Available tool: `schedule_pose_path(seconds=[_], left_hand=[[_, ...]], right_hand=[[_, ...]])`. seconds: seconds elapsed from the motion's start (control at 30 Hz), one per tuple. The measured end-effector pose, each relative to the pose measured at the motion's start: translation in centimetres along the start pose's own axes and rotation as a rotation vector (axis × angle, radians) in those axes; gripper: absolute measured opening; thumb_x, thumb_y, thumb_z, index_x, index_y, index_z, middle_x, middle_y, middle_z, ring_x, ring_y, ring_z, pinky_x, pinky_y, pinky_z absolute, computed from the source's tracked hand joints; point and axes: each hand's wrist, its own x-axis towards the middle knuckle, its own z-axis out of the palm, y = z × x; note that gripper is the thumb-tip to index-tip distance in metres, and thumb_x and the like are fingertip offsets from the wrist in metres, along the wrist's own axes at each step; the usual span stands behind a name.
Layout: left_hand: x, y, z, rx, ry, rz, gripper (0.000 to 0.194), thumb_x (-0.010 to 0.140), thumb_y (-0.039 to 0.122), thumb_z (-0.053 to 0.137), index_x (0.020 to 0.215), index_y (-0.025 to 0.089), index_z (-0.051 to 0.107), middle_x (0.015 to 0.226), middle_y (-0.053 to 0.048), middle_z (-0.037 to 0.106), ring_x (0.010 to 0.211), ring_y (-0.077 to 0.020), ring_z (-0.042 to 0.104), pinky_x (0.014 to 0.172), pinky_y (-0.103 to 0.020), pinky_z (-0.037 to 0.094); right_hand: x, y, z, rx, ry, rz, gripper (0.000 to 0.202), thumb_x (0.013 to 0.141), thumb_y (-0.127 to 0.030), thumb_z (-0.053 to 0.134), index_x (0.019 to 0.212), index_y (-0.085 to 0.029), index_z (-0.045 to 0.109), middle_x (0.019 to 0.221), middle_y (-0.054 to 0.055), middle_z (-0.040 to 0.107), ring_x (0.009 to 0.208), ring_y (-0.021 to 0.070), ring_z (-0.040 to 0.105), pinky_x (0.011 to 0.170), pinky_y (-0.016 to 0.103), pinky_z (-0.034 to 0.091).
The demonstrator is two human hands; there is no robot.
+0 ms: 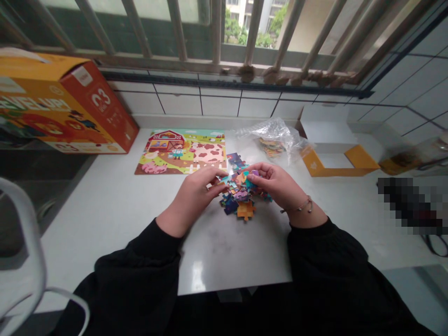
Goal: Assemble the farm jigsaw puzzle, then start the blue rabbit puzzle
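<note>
A loose pile of colourful jigsaw puzzle pieces (241,195) lies on the white countertop in front of me. At the pile's left side, my left hand (201,186) has its thumb and fingers closed in a pinch on a puzzle piece, mostly hidden by the fingertips. My right hand (275,184) comes in from the right and pinches a teal and purple puzzle piece (249,177) over the pile. Just behind my left hand lies a farm picture sheet (175,151) with a red barn, a spotted cow and pigs.
A clear plastic bag (276,140) with more pieces inside sits behind the pile. Beyond it on the right is an opened orange and white box (341,161). A large orange carton (70,105) stands at the back left. A white curved tube (33,242) crosses the left foreground.
</note>
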Motion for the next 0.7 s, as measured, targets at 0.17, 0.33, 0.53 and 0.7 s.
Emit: schedule_pose_path(seconds=[0.17,0.33,0.53,0.7], left_hand=[[0.2,0.0,-0.5,0.055,0.013,-0.034,0.009,0.103,0.026,0.082,0.099,0.022,0.076,0.091,-0.002,0.077,0.086,-0.0197,0.069,0.08,-0.033,0.054],[0.3,-0.8,-0.2,0.086,-0.139,0.092,0.013,0.107,0.024,0.075,0.094,0.024,0.078,0.093,-0.004,0.082,0.094,-0.0234,0.069,0.09,-0.039,0.053],[0.0,-1.5,0.5,0.065,-0.398,0.135,0.023,0.105,0.04,0.082,0.093,0.021,0.077,0.092,-0.005,0.078,0.087,-0.023,0.071,0.082,-0.038,0.052],[0.0,-0.6,0.4,0.026,-0.39,0.117,0.04,0.094,0.049,0.094,0.121,0.023,0.08,0.119,-0.011,0.079,0.11,-0.0294,0.073,0.095,-0.042,0.056]], right_hand=[[0.2,0.2,-0.8,-0.143,0.137,-0.027,0.054,0.083,-0.062,0.095,0.115,-0.021,0.078,0.101,0.007,0.084,0.075,0.0165,0.07,0.058,0.027,0.055],[0.5,0.8,-0.7,-0.259,0.152,-0.075,0.049,0.087,-0.061,0.09,0.116,-0.022,0.079,0.104,0.009,0.086,0.088,0.0229,0.078,0.07,0.033,0.061],[0.1,0.5,-0.3,-0.751,0.207,-0.254,0.029,0.1,-0.05,0.079,0.112,-0.024,0.085,0.097,0.007,0.086,0.075,0.0205,0.071,0.072,0.035,0.054],[-0.7,-0.9,-1.1,-0.927,0.259,-0.412,0.029,0.103,-0.049,0.079,0.091,-0.023,0.077,0.087,0.006,0.078,0.075,0.0196,0.065,0.073,0.034,0.049]])
